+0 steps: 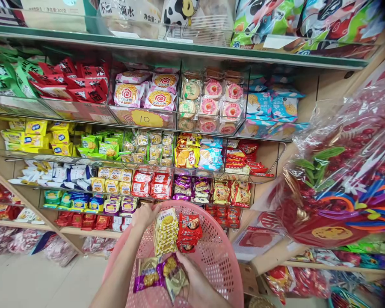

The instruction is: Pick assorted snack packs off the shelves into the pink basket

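I look down at a pink plastic basket [218, 252] held in front of snack shelves. My left hand [145, 216] grips the basket's far rim beside a stack of yellow snack packets [165, 231] and a stack of red snack packets [189, 233] standing inside. My right hand [192, 280] is closed on purple and gold snack packets [157, 273] at the near side of the basket.
Clear tiered shelf bins [141, 117] hold many small snack packets in rows, with a "10" price tag [145, 117]. A cellophane-wrapped red gift basket [336, 184] stands on the right. Pale floor tiles [35, 282] show at lower left.
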The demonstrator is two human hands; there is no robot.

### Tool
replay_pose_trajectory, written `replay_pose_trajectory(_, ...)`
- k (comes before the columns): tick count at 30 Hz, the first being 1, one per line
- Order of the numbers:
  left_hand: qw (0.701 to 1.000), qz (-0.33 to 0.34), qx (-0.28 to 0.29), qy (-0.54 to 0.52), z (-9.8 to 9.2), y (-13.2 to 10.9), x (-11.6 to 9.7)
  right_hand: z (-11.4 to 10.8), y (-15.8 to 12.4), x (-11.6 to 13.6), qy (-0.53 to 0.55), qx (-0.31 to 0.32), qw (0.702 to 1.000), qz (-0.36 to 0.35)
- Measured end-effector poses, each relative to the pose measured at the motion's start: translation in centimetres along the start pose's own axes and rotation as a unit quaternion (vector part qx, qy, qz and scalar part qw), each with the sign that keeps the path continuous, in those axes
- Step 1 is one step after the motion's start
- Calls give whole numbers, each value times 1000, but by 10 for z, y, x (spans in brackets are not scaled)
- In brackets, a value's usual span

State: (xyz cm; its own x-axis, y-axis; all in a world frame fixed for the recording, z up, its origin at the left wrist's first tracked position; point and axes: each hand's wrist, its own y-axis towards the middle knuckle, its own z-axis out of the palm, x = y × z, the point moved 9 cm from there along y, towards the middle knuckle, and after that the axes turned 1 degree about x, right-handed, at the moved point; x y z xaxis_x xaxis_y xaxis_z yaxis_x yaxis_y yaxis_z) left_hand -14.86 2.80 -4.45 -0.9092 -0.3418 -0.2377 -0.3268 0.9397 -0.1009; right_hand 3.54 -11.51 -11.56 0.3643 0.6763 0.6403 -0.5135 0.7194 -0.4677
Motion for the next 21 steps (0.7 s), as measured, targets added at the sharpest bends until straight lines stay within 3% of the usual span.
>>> replay_pose_trajectory(4,1000,5,-6,9,-1,0,-2,9,-8,5,16,37,999,6)
replay_pose_trajectory(10,1000,7,-14,13,-1,2,-3,15,-13,14,-33,84,995,-45)
replay_pose_trajectory(16,1000,6,-16,5,-1,3,-3,-9,-4,23,-108,18,985,-133)
replay_pose_trajectory(21,1000,5,-5,-1,1,4,-4,-18,0,20,-45,-3,994,-101)
